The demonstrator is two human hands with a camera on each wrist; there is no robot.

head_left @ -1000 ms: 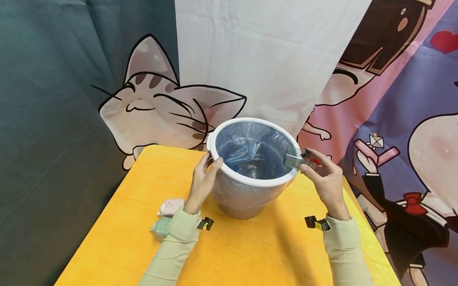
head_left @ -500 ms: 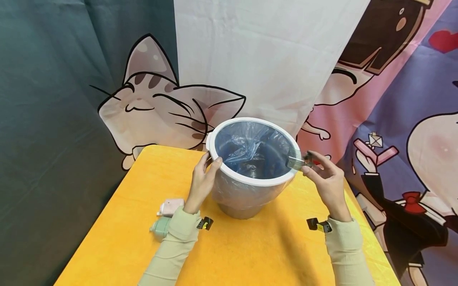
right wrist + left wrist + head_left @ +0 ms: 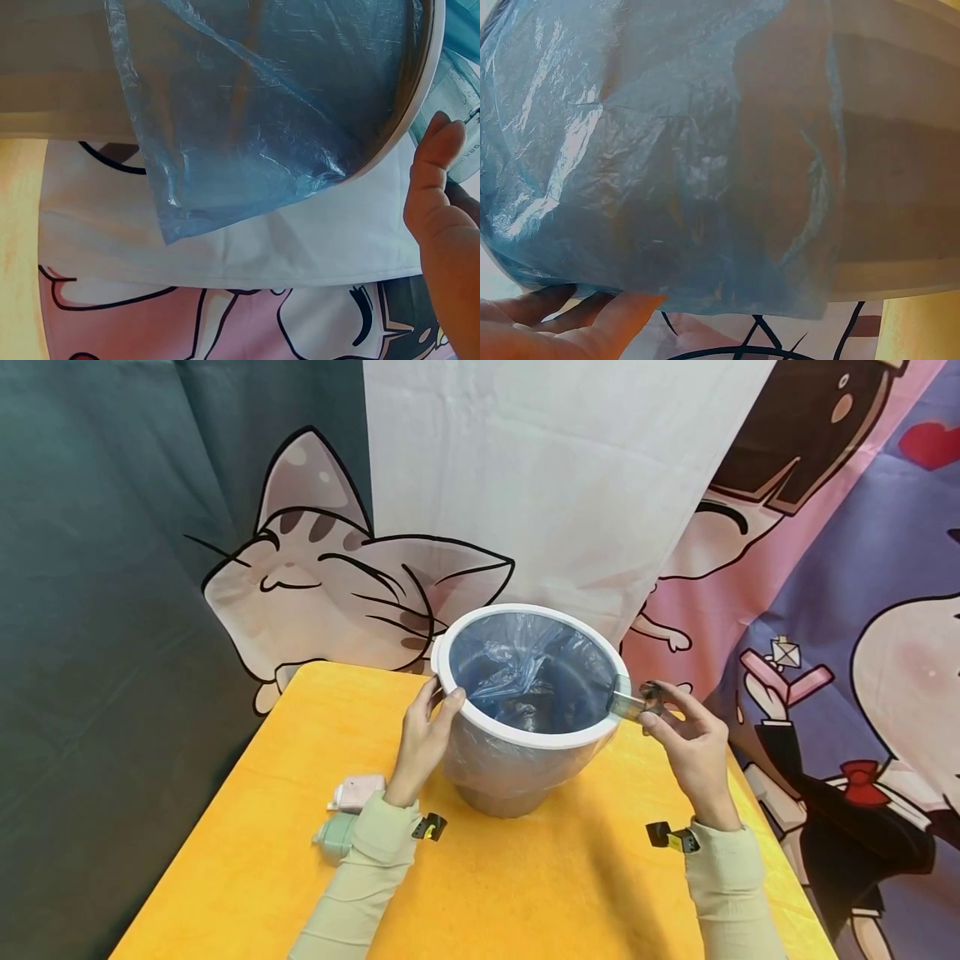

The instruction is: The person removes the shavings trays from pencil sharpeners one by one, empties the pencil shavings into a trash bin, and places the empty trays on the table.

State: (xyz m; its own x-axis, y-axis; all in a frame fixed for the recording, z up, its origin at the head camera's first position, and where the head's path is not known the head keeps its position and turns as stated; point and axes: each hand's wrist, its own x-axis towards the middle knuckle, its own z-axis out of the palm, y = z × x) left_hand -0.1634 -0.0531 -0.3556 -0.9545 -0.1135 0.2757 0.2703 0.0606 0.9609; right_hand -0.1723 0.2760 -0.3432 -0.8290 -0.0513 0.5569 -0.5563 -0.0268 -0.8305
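Note:
A round trash can with a white rim [image 3: 536, 740] stands on the table, lined with a thin blue plastic bag [image 3: 517, 668] folded over its outside. My left hand [image 3: 425, 735] grips the can's left side, thumb at the rim and the other fingers lower on the outer wall. At the right side of the rim, my right hand [image 3: 693, 743] pinches the dark end of a small, clear, square-sided bottle [image 3: 626, 705]. The bottle's clear end overlaps the rim in the head view. In the right wrist view, this bottle [image 3: 466, 154] shows partly behind the fingers, beside the rim.
Left of the can, by my left sleeve, lie a small pink bottle [image 3: 362, 793] and a green bottle [image 3: 337, 837]. A yellow cloth covers the table [image 3: 517, 893]. Printed cartoon curtains [image 3: 540, 485] hang close behind the can.
My right hand has shifted slightly to the right, drawing the clear bottle from over the can's opening back toward the rim's edge. The left hand and the can stay in place.

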